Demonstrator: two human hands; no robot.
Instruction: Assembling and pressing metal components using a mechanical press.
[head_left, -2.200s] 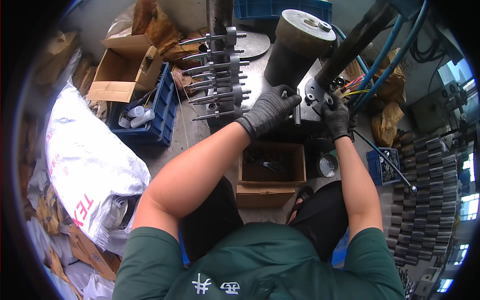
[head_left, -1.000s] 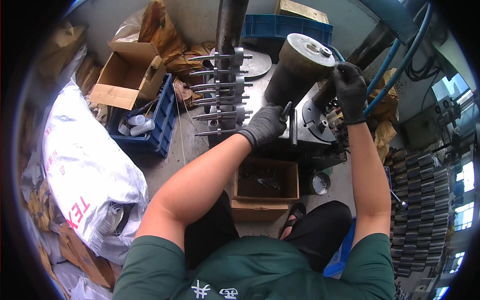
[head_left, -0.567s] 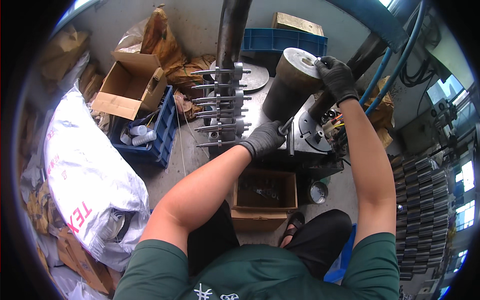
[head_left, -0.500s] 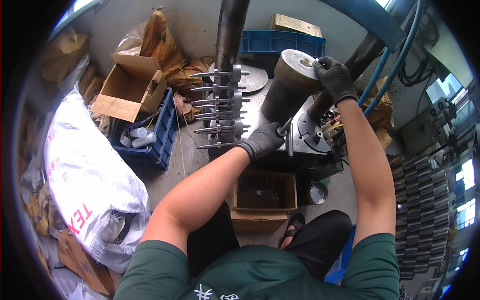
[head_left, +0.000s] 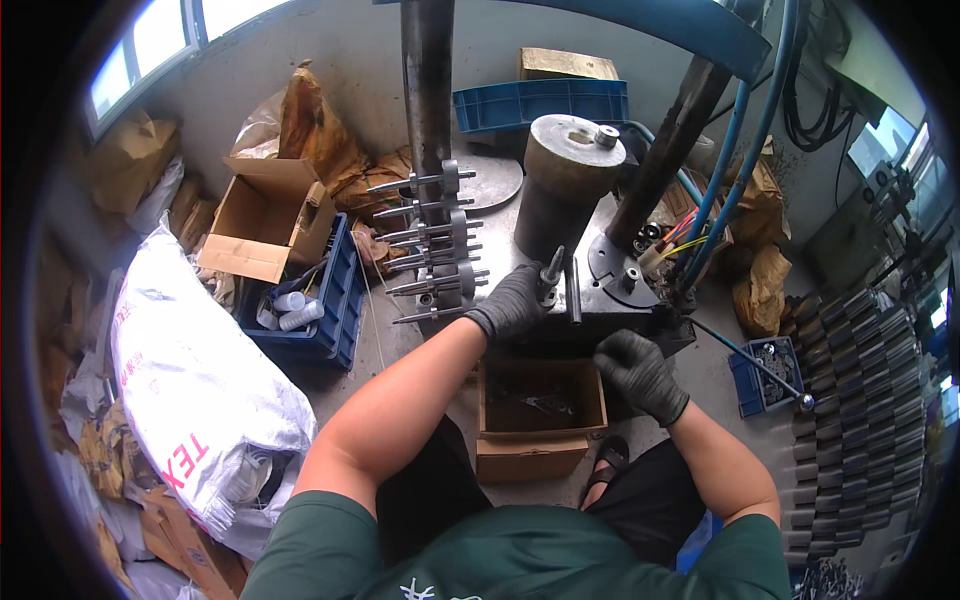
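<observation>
My left hand (head_left: 513, 303), in a dark grey glove, is closed around a pointed metal shaft (head_left: 556, 264) held tip up at the front of the metal worktable. Just right of the shaft, a plain metal rod (head_left: 573, 290) stands near the table's front edge. My right hand (head_left: 642, 376), gloved too, hovers by the right rim of an open cardboard box (head_left: 542, 447). Its fingers are curled, and whatever they may hold is hidden. A small metal ring (head_left: 607, 136) rests on top of the large steel cylinder (head_left: 575, 165). Several similar shafts (head_left: 432, 240) with round collars are lined up at left.
Steel columns (head_left: 428, 90) rise from the worktable. Blue hoses (head_left: 742, 170) hang at right, above a slotted round plate (head_left: 610, 270). A lever with a ball end (head_left: 805, 402) juts out at lower right. Blue crates (head_left: 345, 300), a white sack (head_left: 205, 380) and stacked metal parts (head_left: 850, 420) surround me.
My right hand has left the cylinder's top and come down beside the cardboard box, leaving the small ring on the cylinder. My left hand still grips the shaft. The whole view has shifted.
</observation>
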